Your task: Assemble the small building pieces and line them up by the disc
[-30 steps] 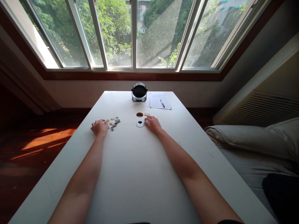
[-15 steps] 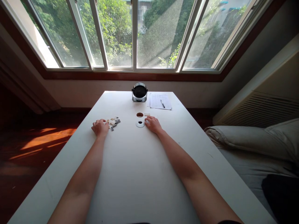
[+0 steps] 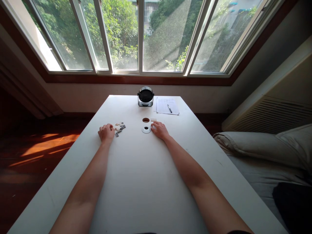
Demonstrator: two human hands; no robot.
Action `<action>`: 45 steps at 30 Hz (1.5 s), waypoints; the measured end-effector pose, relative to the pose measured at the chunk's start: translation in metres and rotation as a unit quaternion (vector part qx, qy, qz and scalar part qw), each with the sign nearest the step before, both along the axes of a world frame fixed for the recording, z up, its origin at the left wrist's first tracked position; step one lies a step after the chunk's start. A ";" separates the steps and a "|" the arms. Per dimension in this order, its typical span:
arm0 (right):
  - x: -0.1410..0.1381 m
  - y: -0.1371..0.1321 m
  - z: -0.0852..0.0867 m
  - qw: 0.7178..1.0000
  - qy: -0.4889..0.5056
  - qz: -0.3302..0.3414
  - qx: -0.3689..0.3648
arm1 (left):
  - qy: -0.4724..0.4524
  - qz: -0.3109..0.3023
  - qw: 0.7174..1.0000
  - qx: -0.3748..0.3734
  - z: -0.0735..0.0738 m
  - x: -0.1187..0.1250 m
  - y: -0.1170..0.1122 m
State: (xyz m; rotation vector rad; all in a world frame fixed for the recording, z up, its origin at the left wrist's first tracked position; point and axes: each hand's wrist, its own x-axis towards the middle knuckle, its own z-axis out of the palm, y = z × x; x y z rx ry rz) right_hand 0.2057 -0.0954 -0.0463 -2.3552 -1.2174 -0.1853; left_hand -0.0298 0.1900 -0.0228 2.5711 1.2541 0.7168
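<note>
My left hand (image 3: 106,133) is at the left edge of a small pile of building bricks (image 3: 120,127), pale tan and dark grey. Its fingers are curled together, and a bit of a tan brick (image 3: 111,128) shows at the fingertips, mostly covered by them. My right hand (image 3: 160,130) lies palm down on the table, fingers stretched out, beside a round ring-shaped cover (image 3: 146,132). Just beyond its fingertips is a small pale studded plate (image 3: 153,119).
On the white table (image 3: 141,182) there is a round cable hole (image 3: 146,120). Behind it stands a black round device in a silver frame (image 3: 145,96). Paper sheets (image 3: 163,105) with a pen (image 3: 170,108) lie at the back right. A sofa (image 3: 258,152) borders the right side.
My left hand has shifted slightly right, closer to the pile, and its fingers have closed over tan bricks at the pile's left edge. My right hand has stayed in place.
</note>
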 end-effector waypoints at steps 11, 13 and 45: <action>-0.005 0.000 0.006 0.999 0.015 0.011 0.033 | -0.132 -0.061 0.989 -0.016 0.009 0.007 -0.012; -0.011 0.003 0.010 0.998 0.023 0.018 0.054 | -0.157 -0.111 0.980 -0.042 0.011 0.016 -0.027; -0.052 0.027 0.028 0.902 0.353 0.178 0.175 | -0.206 -0.373 0.897 -0.119 0.003 0.040 -0.121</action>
